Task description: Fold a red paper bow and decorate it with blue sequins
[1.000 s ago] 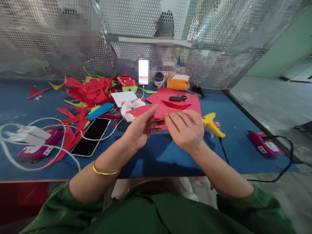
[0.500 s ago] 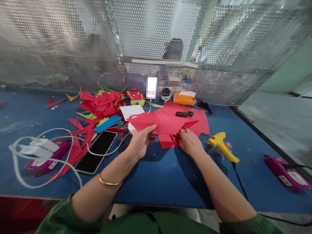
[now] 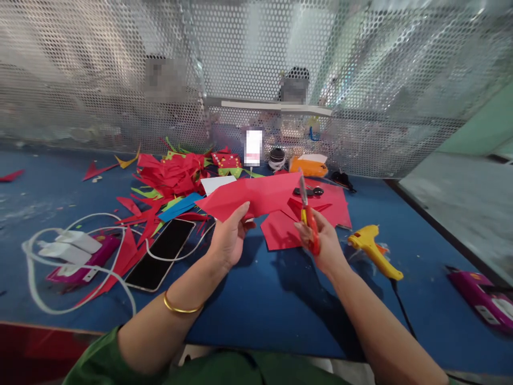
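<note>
Between thumb and fingers, my left hand grips a piece of red paper by its lower left edge, above the table. My right hand is closed round the handles of red and yellow scissors. Their blades point up and lie close to the right end of the held paper. Below and behind, more red sheets rest on the table, with a small black tool on top of them.
A yellow glue gun lies at the right, a purple power strip beyond it. On the left are a dark phone, white cables and a heap of red paper scraps. A lit phone stands before the perforated metal screen.
The scissors have risen from low by the paper's edge, blades now upright and in plain view. The held paper has shifted slightly, and a small red offcut lies on the sheets.
</note>
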Tool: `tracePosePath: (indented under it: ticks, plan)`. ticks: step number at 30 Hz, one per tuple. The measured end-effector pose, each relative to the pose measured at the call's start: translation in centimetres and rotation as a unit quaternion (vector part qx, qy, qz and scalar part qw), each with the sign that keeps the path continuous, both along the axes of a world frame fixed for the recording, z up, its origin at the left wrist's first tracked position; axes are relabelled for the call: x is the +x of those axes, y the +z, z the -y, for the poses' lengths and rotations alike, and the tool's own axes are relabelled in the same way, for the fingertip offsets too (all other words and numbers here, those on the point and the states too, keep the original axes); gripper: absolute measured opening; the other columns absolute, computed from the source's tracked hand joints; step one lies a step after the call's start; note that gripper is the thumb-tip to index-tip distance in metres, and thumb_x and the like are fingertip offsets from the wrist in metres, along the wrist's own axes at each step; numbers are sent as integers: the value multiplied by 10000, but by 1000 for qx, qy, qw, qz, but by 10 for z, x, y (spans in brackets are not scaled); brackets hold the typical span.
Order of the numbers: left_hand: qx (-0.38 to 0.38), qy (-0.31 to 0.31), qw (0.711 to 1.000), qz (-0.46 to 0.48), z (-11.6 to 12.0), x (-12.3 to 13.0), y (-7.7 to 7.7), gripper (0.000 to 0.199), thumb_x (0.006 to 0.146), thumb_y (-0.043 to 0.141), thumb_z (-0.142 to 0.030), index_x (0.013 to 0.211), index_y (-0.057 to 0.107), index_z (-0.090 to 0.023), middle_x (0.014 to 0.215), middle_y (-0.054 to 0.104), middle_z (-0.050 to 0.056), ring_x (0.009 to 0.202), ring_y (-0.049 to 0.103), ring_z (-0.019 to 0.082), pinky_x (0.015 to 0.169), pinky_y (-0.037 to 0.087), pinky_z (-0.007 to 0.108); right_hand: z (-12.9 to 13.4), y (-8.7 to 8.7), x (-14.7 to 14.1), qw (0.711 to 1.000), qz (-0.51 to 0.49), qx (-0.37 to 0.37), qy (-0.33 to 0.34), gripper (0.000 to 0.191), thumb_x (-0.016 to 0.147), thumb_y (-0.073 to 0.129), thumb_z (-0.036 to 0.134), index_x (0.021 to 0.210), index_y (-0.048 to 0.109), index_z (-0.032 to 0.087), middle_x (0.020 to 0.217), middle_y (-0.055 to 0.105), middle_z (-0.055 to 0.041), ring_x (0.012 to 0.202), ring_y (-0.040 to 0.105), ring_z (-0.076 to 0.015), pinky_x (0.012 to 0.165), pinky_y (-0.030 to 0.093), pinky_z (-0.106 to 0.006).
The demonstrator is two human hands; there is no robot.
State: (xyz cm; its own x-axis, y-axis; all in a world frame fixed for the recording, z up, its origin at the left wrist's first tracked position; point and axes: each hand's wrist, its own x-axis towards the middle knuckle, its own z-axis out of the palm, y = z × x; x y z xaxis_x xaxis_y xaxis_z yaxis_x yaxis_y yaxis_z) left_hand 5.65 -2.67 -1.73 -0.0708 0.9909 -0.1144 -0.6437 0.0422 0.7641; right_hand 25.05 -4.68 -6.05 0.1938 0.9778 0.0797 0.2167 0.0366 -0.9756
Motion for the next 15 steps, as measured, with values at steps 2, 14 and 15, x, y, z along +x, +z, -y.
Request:
tracePosePath:
  ticks: [2, 14, 15]
  plan:
    - [-5, 0, 1000, 11, 3, 4, -1, 428, 623, 896, -265, 983, 684, -177, 904, 731, 8, 706, 663, 134, 528, 501, 224, 5, 5, -13, 995, -93, 14, 21, 515, 808, 601, 516, 1211, 514, 208, 469, 355, 139, 355, 339, -93, 372, 340, -231]
    - [0, -105, 994, -29, 25, 28, -26, 428, 664, 885, -269, 1038, 714, -148, 1042, 753, 86, 931, 705, 208, 768, 577, 283, 8, 11, -35, 957, -286, 24, -42, 424, 645, 824, 356, 478, 459, 220, 358, 520, 36, 326, 488, -109, 359, 435, -233]
    - [10, -130, 991, -40, 23, 27, -25, 425, 657, 877, -228, 1041, 717, -142, 1053, 756, 96, 962, 707, 222, 805, 573, 291, 7, 13, -30, 957, -286, 27, -48, 436, 627, 835, 348, 477, 445, 223, 358, 518, 38, 328, 491, -110, 360, 435, -234]
